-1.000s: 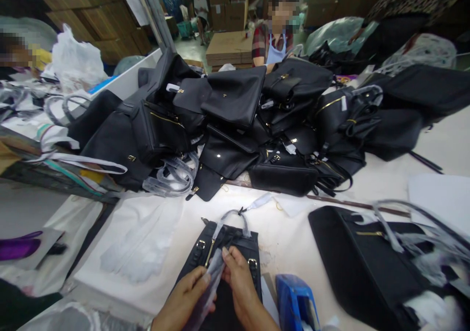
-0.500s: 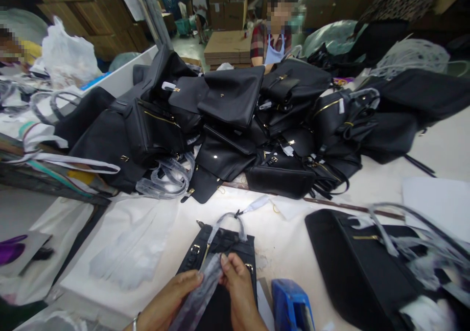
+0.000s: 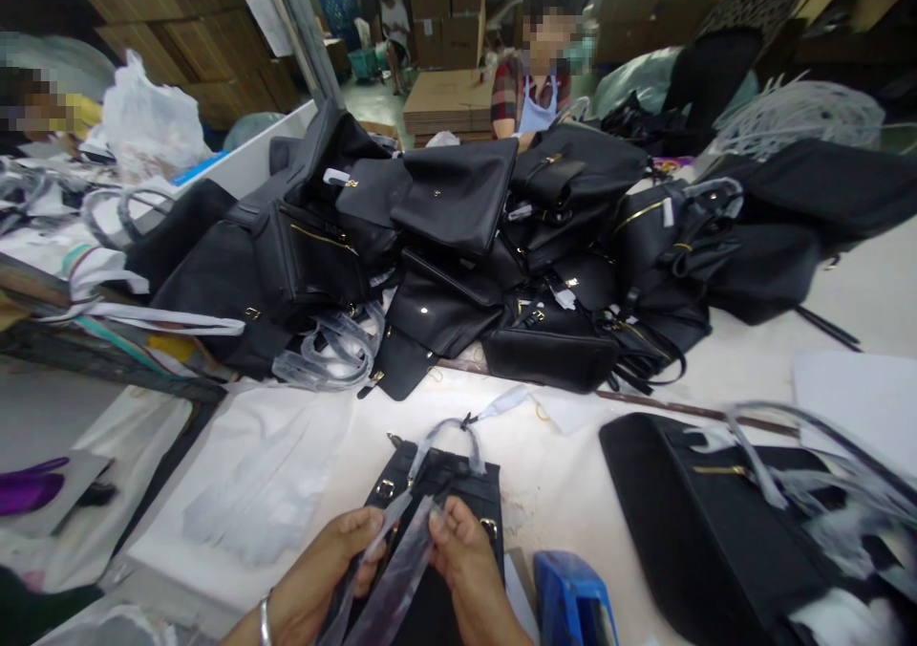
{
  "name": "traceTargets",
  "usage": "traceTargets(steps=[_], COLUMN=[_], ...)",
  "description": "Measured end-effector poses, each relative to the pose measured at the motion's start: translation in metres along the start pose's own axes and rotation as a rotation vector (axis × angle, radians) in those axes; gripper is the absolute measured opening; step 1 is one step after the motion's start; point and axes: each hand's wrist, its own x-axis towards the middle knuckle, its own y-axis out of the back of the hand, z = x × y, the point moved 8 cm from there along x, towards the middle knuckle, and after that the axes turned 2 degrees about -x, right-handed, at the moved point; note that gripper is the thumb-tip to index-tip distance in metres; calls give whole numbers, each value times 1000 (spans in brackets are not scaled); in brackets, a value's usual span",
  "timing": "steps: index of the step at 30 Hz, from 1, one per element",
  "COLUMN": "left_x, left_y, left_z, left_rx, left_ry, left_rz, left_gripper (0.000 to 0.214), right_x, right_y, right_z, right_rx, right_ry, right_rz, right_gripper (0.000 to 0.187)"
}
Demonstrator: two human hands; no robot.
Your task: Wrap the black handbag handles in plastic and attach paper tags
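Note:
A black backpack (image 3: 444, 469) lies on the white table right below me, its gold buckles showing on both sides. Its top handle (image 3: 479, 447) is wrapped in clear plastic. With thumb and fingers my left hand (image 3: 348, 546) pinches a plastic-wrapped strap (image 3: 397, 507) that runs down over the bag. A wide strip of clear plastic film (image 3: 401, 570) is pinched by my right hand (image 3: 465, 546) at its upper end. Both hands are above the backpack, a little apart. The lower ends of strap and film leave the frame.
A big heap of black bags (image 3: 458, 197) fills the table's far side. To my right lie another black bag (image 3: 666, 503) and a blue tape dispenser (image 3: 573, 593). Thin plastic sleeves (image 3: 250, 503) lie at left. A person (image 3: 541, 96) stands behind the heap.
My hands have moved slightly apart, the left one going left with the strap. Strap and film, together before, now run separately. The view has shifted a little.

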Motion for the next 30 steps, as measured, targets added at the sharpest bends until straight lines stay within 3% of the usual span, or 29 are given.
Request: traceTargets(steps=[5, 10, 15, 17, 20, 22, 25, 30], left_x=[6, 8, 16, 17, 7, -1, -5, 6], left_y=[0, -23, -28, -21, -15, -21, -24, -8], left_z=[-11, -10, -17, -10, 17, 25, 23, 18], left_rx=[-51, 11, 70, 195, 472, 598, 679, 614], left_ry=[172, 173, 186, 79, -228, -350, -365, -317], left_rz=[-54, -129, -127, -28, 205, 248, 274, 276], left_gripper=[23, 28, 34, 36, 33, 28, 23, 27], right_x=[4, 3, 12, 17, 22, 24, 22, 16], right_y=[-3, -6, -3, -1, -1, -2, -5, -3], right_z=[2, 6, 14, 16, 18, 18, 17, 8], right_rx=[44, 130, 152, 161, 188, 194, 185, 62], right_ry=[-15, -40, -42, -22, 8, 20, 15, -70], right_rz=[-77, -70, -10, 3, 3, 13, 21, 7], right_gripper=[23, 19, 15, 16, 18, 21, 27, 28])
